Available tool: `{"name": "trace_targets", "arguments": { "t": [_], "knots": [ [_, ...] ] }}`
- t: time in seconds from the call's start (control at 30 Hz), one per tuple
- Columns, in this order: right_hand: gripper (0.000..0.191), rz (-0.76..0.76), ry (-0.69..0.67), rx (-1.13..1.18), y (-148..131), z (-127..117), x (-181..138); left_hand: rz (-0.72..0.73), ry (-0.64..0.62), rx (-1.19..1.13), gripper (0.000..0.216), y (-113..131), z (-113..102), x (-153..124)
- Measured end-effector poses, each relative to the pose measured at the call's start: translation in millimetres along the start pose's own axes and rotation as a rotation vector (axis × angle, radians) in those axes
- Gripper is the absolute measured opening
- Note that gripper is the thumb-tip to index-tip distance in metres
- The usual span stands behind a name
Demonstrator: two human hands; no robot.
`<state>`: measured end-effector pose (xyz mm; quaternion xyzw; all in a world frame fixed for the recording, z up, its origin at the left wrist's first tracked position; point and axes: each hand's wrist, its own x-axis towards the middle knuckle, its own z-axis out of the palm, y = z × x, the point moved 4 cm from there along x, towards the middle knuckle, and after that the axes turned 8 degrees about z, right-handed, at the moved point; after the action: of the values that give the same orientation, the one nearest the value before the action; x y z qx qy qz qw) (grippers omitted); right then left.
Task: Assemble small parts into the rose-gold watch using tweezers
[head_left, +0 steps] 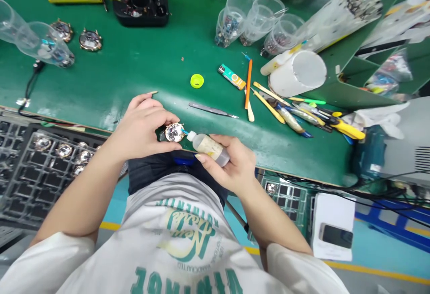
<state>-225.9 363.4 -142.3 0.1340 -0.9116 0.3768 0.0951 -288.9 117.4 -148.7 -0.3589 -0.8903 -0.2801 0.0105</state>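
Near the front edge of the green bench, my left hand point(146, 126) grips a round watch case point(174, 132) between thumb and fingers, its dial side up. My right hand point(231, 162) is wrapped round a small squeeze bottle point(211, 148) with a worn label and a white cap. The bottle lies tilted, its thin blue nozzle point(184, 131) pointing left at the rim of the watch case. Whether the tip touches the case I cannot tell. Just beyond my hands lie tweezers point(213, 110) and a yellow-green cap point(196, 81).
A small black fan point(141, 7) stands at the back left, near two more watch cases point(90, 40). Plastic cups point(265, 18) with small parts stand at the back. Brushes and hand tools point(289, 114) lie right, beside a white cylinder point(298, 74). A tray of watches point(50, 168) sits lower left.
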Motion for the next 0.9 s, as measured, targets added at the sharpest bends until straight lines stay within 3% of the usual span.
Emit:
{"name": "trace_targets", "arguments": {
  "t": [0.9],
  "knots": [
    [0.04, 0.012, -0.018, -0.048, 3.1, 5.1, -0.5, -0.044, -0.057, 0.024, 0.053, -2.2, 1.2, -0.1]
  ]
}}
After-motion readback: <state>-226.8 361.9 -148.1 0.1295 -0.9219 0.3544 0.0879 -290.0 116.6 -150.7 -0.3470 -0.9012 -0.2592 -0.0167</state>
